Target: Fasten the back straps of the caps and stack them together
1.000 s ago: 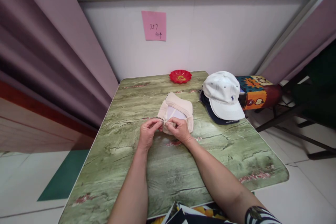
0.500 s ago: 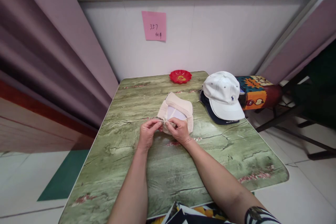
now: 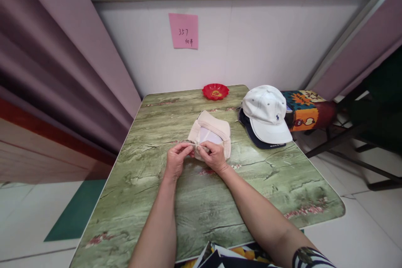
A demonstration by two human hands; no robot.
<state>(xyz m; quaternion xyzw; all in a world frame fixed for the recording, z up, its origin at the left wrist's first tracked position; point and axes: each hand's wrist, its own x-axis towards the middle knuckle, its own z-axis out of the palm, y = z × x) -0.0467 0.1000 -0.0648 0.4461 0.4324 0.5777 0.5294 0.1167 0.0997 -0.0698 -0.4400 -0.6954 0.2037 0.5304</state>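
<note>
A beige cap [image 3: 215,124] lies upside down on the table, its pale lining showing. At its near left edge, my left hand [image 3: 176,159] pinches the end of the cap's thin strap between thumb and fingers. Close beside it, my right hand [image 3: 214,155] is closed on the strap where it meets the cap, covering part of the rim. The fingertips of both hands almost touch, and the strap's fastening is too small to make out.
A white cap [image 3: 265,111] sits on top of a dark navy cap [image 3: 251,136] at the table's right edge. A red scalloped dish [image 3: 215,91] stands at the back of the green wood-patterned table [image 3: 150,201]. A patterned stool [image 3: 309,111] and dark chair stand to the right.
</note>
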